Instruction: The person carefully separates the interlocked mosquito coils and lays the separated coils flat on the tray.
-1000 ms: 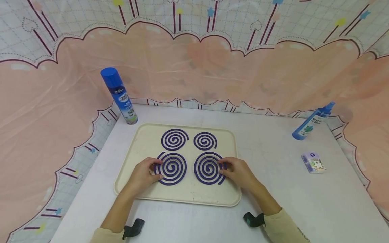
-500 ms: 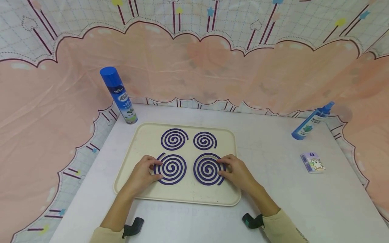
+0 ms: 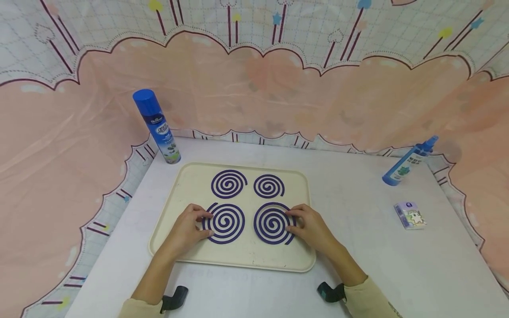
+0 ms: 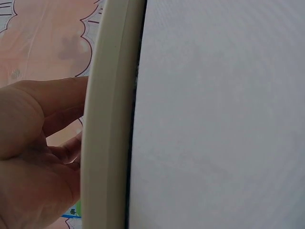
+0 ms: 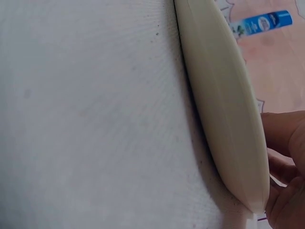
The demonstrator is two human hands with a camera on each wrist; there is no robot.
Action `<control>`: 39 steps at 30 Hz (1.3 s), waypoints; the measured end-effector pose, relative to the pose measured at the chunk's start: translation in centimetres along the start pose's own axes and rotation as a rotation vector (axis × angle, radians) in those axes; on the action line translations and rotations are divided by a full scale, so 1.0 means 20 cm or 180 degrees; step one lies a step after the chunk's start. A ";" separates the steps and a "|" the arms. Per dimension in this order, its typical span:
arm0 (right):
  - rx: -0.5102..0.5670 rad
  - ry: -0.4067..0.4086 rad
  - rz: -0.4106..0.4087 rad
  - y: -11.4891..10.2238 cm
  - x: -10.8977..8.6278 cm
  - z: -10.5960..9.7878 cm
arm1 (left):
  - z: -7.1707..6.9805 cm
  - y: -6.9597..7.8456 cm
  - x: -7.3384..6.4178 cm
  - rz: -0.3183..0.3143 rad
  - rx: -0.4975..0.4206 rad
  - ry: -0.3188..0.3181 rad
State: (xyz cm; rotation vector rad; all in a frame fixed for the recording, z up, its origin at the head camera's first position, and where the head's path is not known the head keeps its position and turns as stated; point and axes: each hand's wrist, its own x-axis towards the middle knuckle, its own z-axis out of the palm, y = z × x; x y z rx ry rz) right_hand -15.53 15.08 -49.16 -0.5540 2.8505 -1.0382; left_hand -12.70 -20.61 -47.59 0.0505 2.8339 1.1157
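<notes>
Several dark purple mosquito coils lie on a cream tray (image 3: 180, 194) in the head view. My left hand (image 3: 186, 229) pinches the outer left edge of the front left coil (image 3: 225, 221) between thumb and fingers. Over on the right, my right hand (image 3: 313, 224) grips the right edge of the front right coil (image 3: 273, 223) the same way. Whether these two lie fully flat I cannot tell. Behind them are the back left coil (image 3: 228, 184) and the smaller back right coil (image 3: 268, 185), untouched. Both wrist views show the tray's rim (image 4: 107, 119) hiding the fingertips and the coils.
A blue spray can (image 3: 159, 128) stands at the table's back left. Toward the right are a blue spray bottle (image 3: 407, 162) and a small purple-and-white packet (image 3: 411, 215). The white table (image 3: 350, 190) extends around the tray, with a patterned curtain (image 3: 238, 88) behind.
Both front coils have shifted very slightly toward the person, leaving a bit more gap to the back ones. Each hand keeps its grip; the head view has tilted a little.
</notes>
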 end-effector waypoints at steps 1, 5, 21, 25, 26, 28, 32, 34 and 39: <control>0.0009 -0.0001 0.0015 0.00 0.00 0.00 | 0.00 0.00 0.00 -0.0007 -0.0013 -0.0006; 0.0024 -0.0010 0.0057 0.00 0.00 0.00 | 0.00 0.00 0.00 -0.0044 -0.0047 -0.0025; 0.0136 0.0022 0.0070 0.01 0.00 -0.01 | -0.01 0.02 0.02 -0.0105 0.0113 -0.0130; 0.0197 0.0021 0.0081 0.00 -0.01 -0.04 | -0.04 0.05 0.04 -0.0045 0.0255 -0.0198; 0.0228 0.0006 0.0119 0.00 -0.01 -0.05 | -0.05 0.06 0.05 -0.0013 0.0309 -0.0207; 0.0252 -0.0028 0.0172 -0.01 -0.01 -0.09 | -0.07 0.10 0.07 0.0065 0.0410 -0.0224; 0.0167 -0.0079 0.0220 -0.03 0.02 -0.18 | -0.10 0.19 0.13 0.0339 0.0662 -0.0167; -0.0016 -0.0048 0.0164 -0.03 0.04 -0.22 | -0.12 0.24 0.16 0.0503 0.0817 -0.0133; -0.0500 0.0089 -0.0038 -0.05 0.11 -0.34 | -0.16 0.37 0.24 0.0835 0.1280 -0.0111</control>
